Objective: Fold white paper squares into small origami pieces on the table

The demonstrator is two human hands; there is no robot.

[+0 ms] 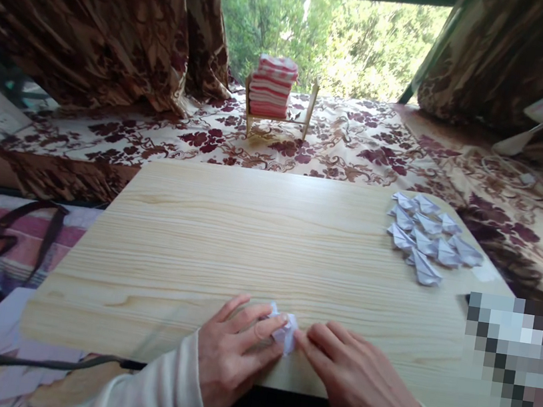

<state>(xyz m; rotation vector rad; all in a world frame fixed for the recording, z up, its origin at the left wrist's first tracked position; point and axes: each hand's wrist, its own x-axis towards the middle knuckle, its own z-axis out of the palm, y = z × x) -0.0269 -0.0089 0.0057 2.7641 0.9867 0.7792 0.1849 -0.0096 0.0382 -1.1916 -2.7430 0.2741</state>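
Note:
A small piece of folded white paper [288,335] lies on the wooden table near its front edge. My left hand [244,348] comes from the left and holds it down, thumb and fingers pressed on its left part. From the other side, my right hand [353,377] has its fingers curled together, with the index fingertip at the paper's right edge. The right thumb is mostly hidden. Part of the paper is covered by the left fingers, so its full shape does not show.
Several folded paper pieces [427,230] lie grouped at the table's [228,224] back right. A blurred-out object [517,359] is at the right edge. Beyond the table, a small rack holds folded red-and-white cloths [271,89]. Paper sheets [21,364] and a dark strap lie lower left.

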